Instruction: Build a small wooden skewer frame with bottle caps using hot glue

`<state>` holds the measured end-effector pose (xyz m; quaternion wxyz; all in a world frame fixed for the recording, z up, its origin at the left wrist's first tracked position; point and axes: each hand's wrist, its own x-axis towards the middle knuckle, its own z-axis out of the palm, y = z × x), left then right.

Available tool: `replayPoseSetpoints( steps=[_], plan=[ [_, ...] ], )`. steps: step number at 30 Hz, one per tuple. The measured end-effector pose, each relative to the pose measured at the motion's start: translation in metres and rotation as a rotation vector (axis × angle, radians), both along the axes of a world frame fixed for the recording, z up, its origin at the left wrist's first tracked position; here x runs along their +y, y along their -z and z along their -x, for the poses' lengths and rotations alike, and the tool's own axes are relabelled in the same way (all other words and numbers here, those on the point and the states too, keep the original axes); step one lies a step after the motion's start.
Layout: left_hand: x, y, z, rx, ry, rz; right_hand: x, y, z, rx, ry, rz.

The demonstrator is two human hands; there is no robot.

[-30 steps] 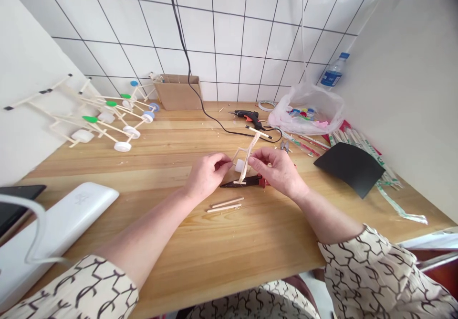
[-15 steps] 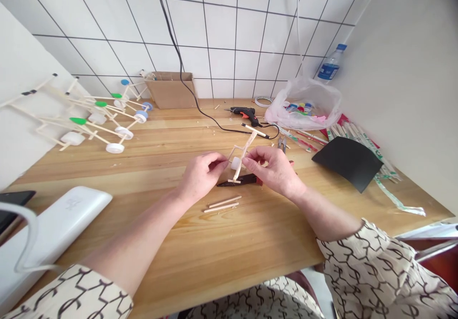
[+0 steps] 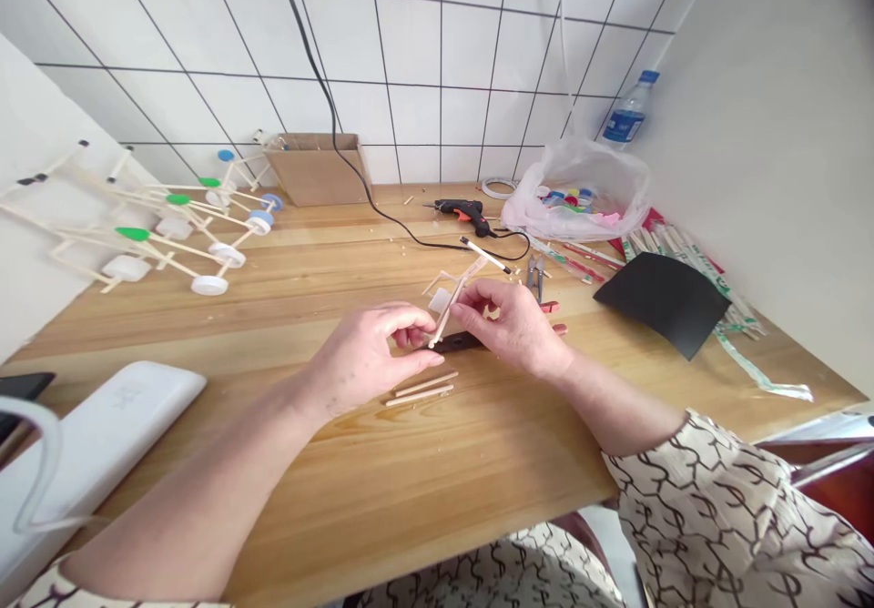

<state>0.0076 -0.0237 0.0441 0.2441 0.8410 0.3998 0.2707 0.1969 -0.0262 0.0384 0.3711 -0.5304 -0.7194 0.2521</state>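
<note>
Tiled wall (image 3: pixel 410 44) and wooden counter (image 3: pixel 382 499), seen with two bare hands at work over the counter's middle. At the left lie wheeled stick models (image 3: pixel 227 255), with white and blue discs and green pieces, and, nearer the person, a long white object (image 3: pixel 116 435). A translucent plastic bag (image 3: pixel 546 221) of coloured caps stands at the far right; an open cardboard box (image 3: pixel 318 177) stands against the wall; a curved black sheet (image 3: pixel 662 300) lies at the right, beside a bundle of wrapped sticks.

The left hand (image 3: pixel 359 353) has its thumb and fingers parted about the near end of the stick frame (image 3: pixel 449 315); whether they touch it cannot be told. The right hand (image 3: pixel 509 321) pinches the same frame along its length, fingers closed on it. The frame is held tilted between the hands, above the counter, a white block (image 3: pixel 440 299) at its side and a black-tipped stick (image 3: pixel 486 255) at its far end.

Smaller items: bottle (image 3: pixel 625 121), by the wall behind the bag; glue gun (image 3: pixel 462 212), beyond the frame; dark tool (image 3: pixel 459 342), under the frame; small snips (image 3: pixel 535 278), beyond the right hand; two loose sticks (image 3: pixel 419 396), nearer the person.
</note>
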Motion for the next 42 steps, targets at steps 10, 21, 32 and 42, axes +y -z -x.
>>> replayPoseSetpoints(
  steps=[10,21,32,42],
  plan=[
    [-0.002,0.013,-0.002,-0.159,-0.142,-0.128,0.001,-0.002,-0.007,0.030,-0.046,-0.126],
    [-0.006,0.009,-0.009,-0.274,-0.164,-0.110,0.003,-0.001,-0.017,-0.125,0.088,-0.319],
    [-0.013,0.018,-0.014,-0.236,-0.107,-0.151,0.006,0.004,-0.023,-0.292,0.029,-0.323],
    [-0.014,0.027,-0.016,-0.219,0.018,-0.234,0.010,0.016,-0.024,-0.267,-0.058,-0.394]
  ],
)
